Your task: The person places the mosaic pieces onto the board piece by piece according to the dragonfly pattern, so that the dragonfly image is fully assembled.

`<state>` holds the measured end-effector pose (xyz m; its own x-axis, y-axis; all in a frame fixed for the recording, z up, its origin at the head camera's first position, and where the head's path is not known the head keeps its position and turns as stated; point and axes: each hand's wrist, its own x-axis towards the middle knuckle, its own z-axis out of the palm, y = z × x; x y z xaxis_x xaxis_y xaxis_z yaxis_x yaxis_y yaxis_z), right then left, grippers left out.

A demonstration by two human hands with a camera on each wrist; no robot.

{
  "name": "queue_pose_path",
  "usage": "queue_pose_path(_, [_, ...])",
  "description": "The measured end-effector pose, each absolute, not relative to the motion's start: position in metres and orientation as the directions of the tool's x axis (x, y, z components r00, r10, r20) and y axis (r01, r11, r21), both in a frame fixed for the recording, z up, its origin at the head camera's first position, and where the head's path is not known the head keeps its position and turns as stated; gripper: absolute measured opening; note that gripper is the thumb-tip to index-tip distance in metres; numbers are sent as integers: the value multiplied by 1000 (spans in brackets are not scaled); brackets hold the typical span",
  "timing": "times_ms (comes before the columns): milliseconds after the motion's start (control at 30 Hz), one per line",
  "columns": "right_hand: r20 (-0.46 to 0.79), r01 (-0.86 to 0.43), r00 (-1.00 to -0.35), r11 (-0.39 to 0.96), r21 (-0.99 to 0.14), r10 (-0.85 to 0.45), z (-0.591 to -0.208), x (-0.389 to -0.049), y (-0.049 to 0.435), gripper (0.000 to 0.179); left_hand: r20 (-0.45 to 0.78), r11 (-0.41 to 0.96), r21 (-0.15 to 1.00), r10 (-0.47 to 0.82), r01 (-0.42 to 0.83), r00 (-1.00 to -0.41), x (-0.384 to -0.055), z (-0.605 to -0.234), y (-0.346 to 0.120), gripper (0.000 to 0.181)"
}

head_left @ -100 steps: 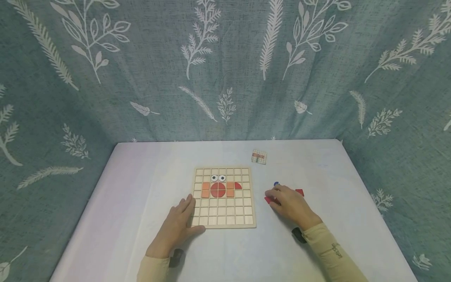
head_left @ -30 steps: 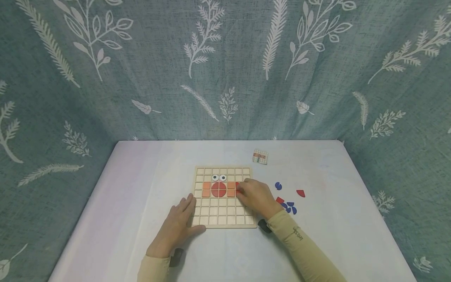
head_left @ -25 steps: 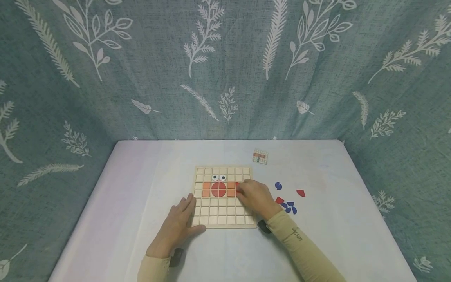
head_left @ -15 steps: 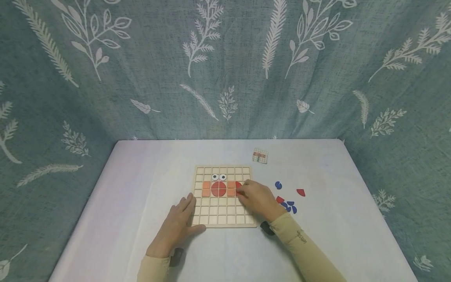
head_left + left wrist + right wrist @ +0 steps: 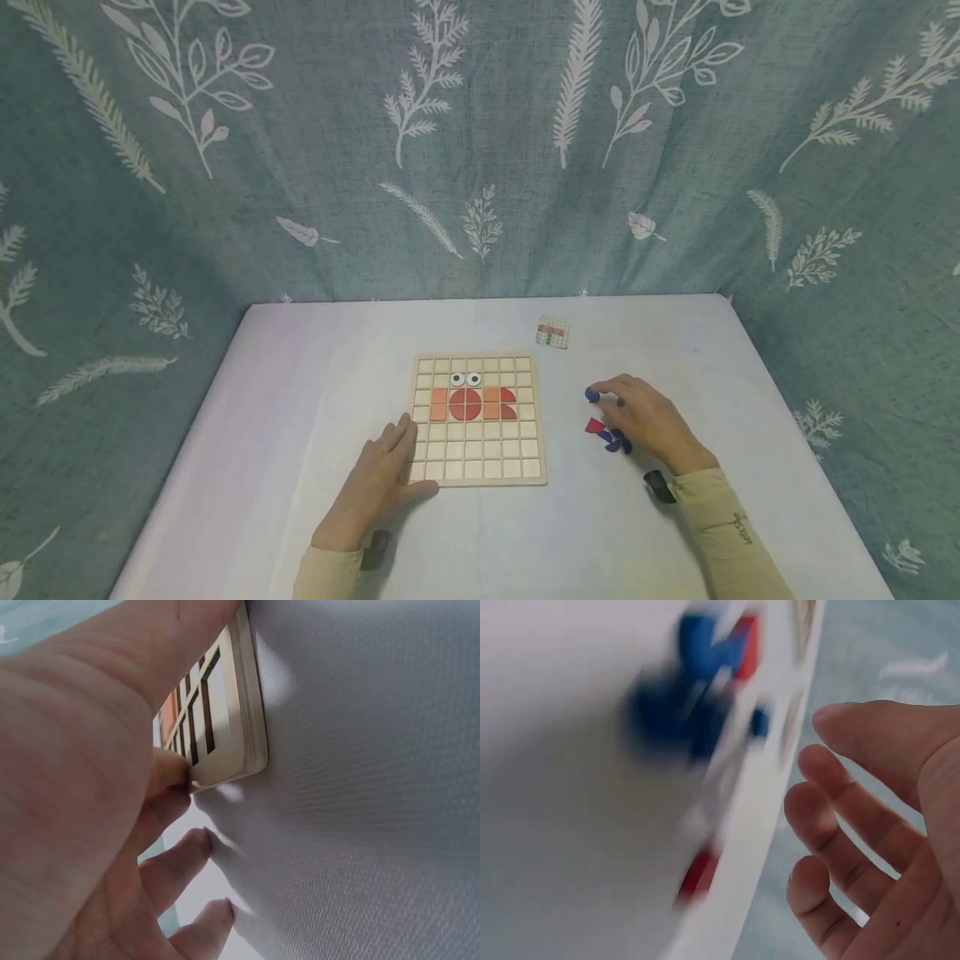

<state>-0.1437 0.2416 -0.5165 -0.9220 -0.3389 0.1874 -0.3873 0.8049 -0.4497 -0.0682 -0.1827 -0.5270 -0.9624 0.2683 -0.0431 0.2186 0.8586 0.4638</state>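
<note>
My left hand [image 5: 375, 485] rests at the lower left corner of a wooden grid board [image 5: 480, 452], its fingers along the left edge and the thumb by the near edge. On the board lie two eye pieces [image 5: 466, 379], a red circle of quarter pieces, orange squares [image 5: 438, 404] on both sides, and two red quarter circles [image 5: 507, 412] at the right. To the board's right, my right hand [image 5: 654, 425] hovers over loose blue pieces [image 5: 592, 395] and a red piece [image 5: 595, 426]. In the right wrist view its fingers hold nothing; another red piece [image 5: 699, 875] looks blurred.
A small pattern card [image 5: 552, 332] lies beyond the board's upper right corner. The white table [image 5: 315, 358] reaches back to a green curtain [image 5: 480, 208] with white leaf prints, which also hangs at both sides.
My right hand has set a second red quarter circle on the board below the first, let go, and moved right to the loose pieces. My left hand stays at the board's edge.
</note>
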Motion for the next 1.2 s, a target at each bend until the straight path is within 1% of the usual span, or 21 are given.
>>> queue_pose_path(67, [129,-312,-950,832,-458,-285,-517,-139,261,32,-46,857,468,269,217,-962,-68,-527,-182,98])
queue_pose_path(133, [103,-266,-964,848,-459,-247,-517,-136,277,33,-48,856,470,268,215,-962,-68,-526,-182,98])
queue_pose_path(267, [71,-221,-975,870,-441,-212,-518,-134,299,35,-35,852,477,263,215,-964,-67,-526,-182,98])
queue_pose_path(400, [29,-200,-978,881,-429,-207,-520,-136,306,37,-19,848,483,259,218,-966,-66,-526,-182,98])
queue_pose_path(733, [52,-280,-958,875,-396,-283,-527,-139,302,36,-39,850,480,268,217,-962,-67,-525,-182,96])
queue_pose_path(1033, [-12,-274,-954,888,-368,-299,-524,-139,290,38,-28,853,470,272,227,-962,-68,-525,-182,96])
queue_pose_path(1200, [18,-290,-952,884,-365,-305,-524,-133,289,33,-32,852,477,264,217,-964,-68,-526,-182,96])
